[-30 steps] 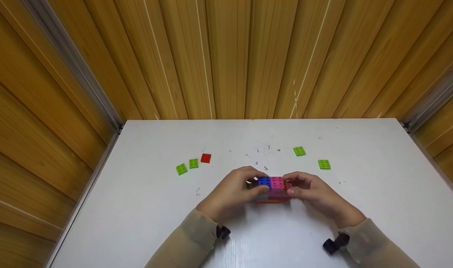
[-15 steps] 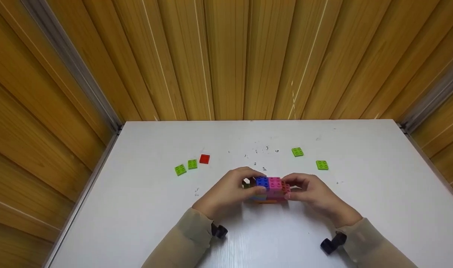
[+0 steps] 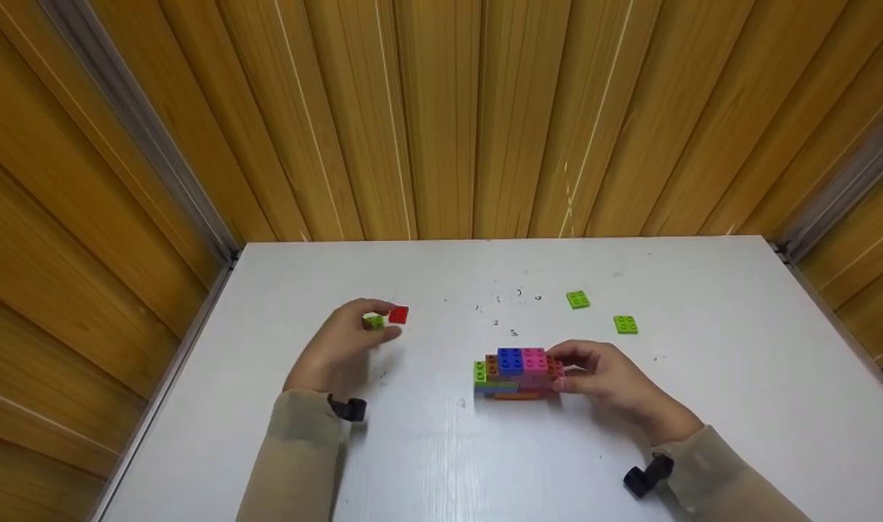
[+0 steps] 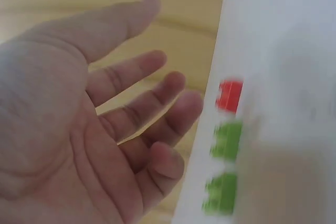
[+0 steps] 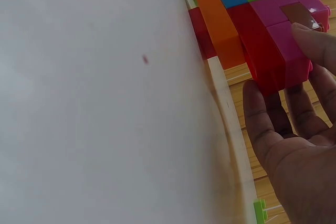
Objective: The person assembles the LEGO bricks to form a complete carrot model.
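A block build of stacked toy bricks (image 3: 510, 360) stands on the table, blue and pink on top with green, brown, red and orange parts. My right hand (image 3: 612, 380) grips its right end between thumb and fingers; the right wrist view shows the thumb on a brown brick (image 5: 300, 14). My left hand (image 3: 340, 344) is apart from the build, over the loose bricks at the left, fingers loosely bent and holding nothing. Near its fingertips lies a red brick (image 3: 399, 315), with a green brick (image 3: 374, 322) partly hidden. Another green brick (image 4: 221, 193) shows in the left wrist view.
Two flat green bricks, one farther back (image 3: 578, 299) and one to its right (image 3: 626, 324), lie on the white table (image 3: 441, 464). Small dark marks dot the tabletop. A wood-patterned wall (image 3: 441, 116) rises behind the far edge.
My left hand has let go of the build's left end and moved left to the loose bricks, uncovering the build's green and brown end. The right hand keeps its grip.
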### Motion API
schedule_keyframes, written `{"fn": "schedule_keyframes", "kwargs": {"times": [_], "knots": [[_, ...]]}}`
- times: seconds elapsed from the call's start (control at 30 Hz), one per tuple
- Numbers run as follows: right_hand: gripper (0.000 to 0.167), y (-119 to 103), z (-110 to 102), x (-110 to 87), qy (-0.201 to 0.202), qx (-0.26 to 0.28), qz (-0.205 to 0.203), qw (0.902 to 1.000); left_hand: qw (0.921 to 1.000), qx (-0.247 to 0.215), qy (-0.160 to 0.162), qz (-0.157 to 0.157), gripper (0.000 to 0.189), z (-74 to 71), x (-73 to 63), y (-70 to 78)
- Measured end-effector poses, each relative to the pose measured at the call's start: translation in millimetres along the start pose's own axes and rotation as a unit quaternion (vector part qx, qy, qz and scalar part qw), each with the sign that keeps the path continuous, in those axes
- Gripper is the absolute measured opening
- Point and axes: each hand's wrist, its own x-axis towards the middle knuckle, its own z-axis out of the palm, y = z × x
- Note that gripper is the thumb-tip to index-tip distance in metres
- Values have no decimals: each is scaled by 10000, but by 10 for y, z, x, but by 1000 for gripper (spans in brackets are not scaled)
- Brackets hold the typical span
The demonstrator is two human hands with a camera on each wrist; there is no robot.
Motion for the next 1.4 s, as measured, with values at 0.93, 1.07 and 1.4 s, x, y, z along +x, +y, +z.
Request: {"fn": "schedule_keyframes", "kwargs": {"times": [0.93,1.07,1.4], "knots": [[46,18,-6,10,-75,-27,-148,9999,9881,-291,628,-1373,45,-257,42,-594],[46,16,4,5,4,-26,-83,10000,9883,-227,671,-1354,43,-273,20,-575],[47,16,18,4,110,-44,21,9999,9880,-312,657,-1365,40,-315,-9,-480]]}}
